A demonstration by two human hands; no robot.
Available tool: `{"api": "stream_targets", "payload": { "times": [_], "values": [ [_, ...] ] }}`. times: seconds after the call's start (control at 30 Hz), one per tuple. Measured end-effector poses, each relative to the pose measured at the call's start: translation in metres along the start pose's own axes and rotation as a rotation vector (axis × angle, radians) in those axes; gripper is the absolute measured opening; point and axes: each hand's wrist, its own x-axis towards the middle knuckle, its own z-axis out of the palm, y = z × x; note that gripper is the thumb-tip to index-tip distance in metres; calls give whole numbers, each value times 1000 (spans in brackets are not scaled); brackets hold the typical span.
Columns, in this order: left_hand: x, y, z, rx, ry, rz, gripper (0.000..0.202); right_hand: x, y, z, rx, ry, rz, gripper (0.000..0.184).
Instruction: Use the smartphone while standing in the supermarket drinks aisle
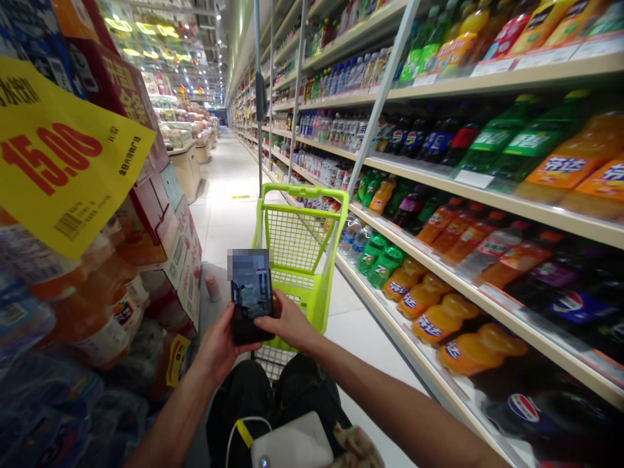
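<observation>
Both hands are gripping a smartphone (pixel 251 296), the fingers closed around its edges: the left hand (pixel 219 344) is cradling it from below, the right hand (pixel 287 322) is clasping its side. Its screen is blurred and unreadable. It is hovering over a lime-green shopping cart (pixel 297 240), beside a shelf (pixel 507 205) carrying orange Fanta bottles (pixel 443 318), green 7Up bottles (pixel 380 263) and Pepsi bottles (pixel 524 409). A yellow sign (pixel 63 156) is reading 15.00.

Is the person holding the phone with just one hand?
No, the left hand and the right hand are both on the smartphone, one at each side.
</observation>
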Motion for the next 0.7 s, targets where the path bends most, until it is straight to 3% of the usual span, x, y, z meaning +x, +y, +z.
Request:
{"api": "stream_targets", "payload": {
  "times": [0.13, 0.27, 0.37, 0.7],
  "values": [
    [0, -2, -1, 22, 8, -16, 34, 7, -7, -7, -26, -9, -22, 46],
    [-2, -2, 0, 38, 26, -28, 36, 16, -16, -13, -31, 50, 4, 19],
    [-4, -1, 2, 35, 49, -31, 34, 17, -19, -16, -36, 81, 26, 29],
    [-3, -5, -1, 62, 27, -18, 30, 6, -7, -9, -1, -79, -69, 54]
  ]
}}
